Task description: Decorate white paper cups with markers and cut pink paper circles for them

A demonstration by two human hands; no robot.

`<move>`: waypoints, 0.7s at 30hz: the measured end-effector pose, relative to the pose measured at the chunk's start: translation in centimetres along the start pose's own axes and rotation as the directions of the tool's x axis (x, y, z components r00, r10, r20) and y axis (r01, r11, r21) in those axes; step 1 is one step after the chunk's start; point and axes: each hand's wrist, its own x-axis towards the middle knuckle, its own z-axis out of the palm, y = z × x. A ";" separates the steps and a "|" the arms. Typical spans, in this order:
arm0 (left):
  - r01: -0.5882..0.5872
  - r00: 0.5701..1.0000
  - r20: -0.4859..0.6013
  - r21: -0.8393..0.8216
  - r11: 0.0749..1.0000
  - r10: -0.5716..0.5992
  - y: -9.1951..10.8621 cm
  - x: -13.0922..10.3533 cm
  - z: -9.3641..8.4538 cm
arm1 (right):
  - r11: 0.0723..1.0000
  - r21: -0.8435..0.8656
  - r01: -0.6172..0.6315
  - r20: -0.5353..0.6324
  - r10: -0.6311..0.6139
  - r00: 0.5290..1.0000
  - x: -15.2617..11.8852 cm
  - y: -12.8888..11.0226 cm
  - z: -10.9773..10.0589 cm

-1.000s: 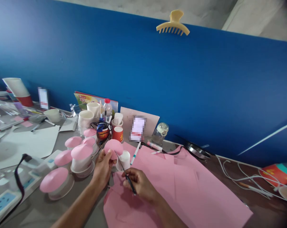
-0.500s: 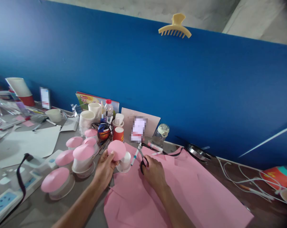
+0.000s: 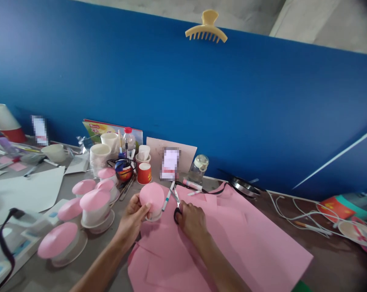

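Between the thumb and fingers of my left hand is a round pink paper disc, held over a white cup that it mostly hides. My right hand grips the black-handled scissors, whose blades point away from me and look slightly parted, clear of the disc. Beneath both hands lies a large pink paper sheet. To the left stand several white cups topped with pink discs, the nearest a wide pink cap on a cup.
A capped marker, a glass jar and a phone are at the back. A red cup stands left of the phone. White cables lie at right, a power strip at left.
The view has shifted a little to the right. My left hand has brought the pink disc over the white cup, covering most of it. The scissor blades look more parted.
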 end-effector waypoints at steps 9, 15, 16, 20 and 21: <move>0.037 0.994 0.099 0.079 0.996 -0.045 -0.1 -0.7 1.0 | 0.996 0.070 -0.047 0.015 0.046 0.999 -0.5 -0.6 -1.1; 0.083 0.990 0.105 0.137 0.987 -0.097 -0.6 -1.2 1.4 | 0.989 0.130 -0.069 0.040 0.064 0.997 -0.6 -0.7 -1.5; 0.077 0.991 0.102 0.151 0.986 -0.093 -0.6 -1.2 1.4 | 0.988 0.138 -0.063 0.046 0.057 0.997 -0.7 -0.7 -1.7; 0.056 0.993 0.091 0.184 0.981 -0.074 -0.6 -1.2 1.3 | 0.990 0.133 -0.034 0.007 0.033 0.999 -1.2 -0.8 -2.6; 0.059 0.993 0.088 0.186 0.981 -0.077 -0.5 -1.2 1.3 | 0.991 0.134 -0.019 -0.018 0.022 1.000 -1.3 -0.8 -2.8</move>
